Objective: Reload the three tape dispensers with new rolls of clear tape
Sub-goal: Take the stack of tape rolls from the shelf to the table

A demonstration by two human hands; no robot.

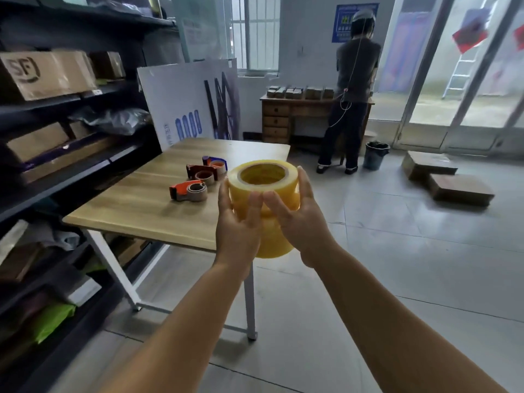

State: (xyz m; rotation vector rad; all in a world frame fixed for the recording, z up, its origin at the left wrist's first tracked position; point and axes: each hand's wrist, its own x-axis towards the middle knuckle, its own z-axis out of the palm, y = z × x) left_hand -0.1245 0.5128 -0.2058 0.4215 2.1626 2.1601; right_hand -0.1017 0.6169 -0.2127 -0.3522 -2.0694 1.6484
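A stack of yellowish clear tape rolls (265, 191) stands upright in the air between my hands, over the table's near right corner. My left hand (238, 225) grips its left side and my right hand (300, 219) grips its right side, fingertips nearly meeting in front. On the wooden table (136, 205) lie three tape dispensers, each with a spent brown core: an orange one (188, 191) nearest, a dark red one (202, 173) behind it, and a blue one (215, 163) farthest.
Dark shelving with cardboard boxes (48, 72) and parcels lines the left. A white board (187, 103) leans behind the table. A person (351, 92) stands at a wooden desk (283, 117) beyond, beside a bin (375, 156). Flat cardboard boxes (448, 177) lie on the tiled floor to the right.
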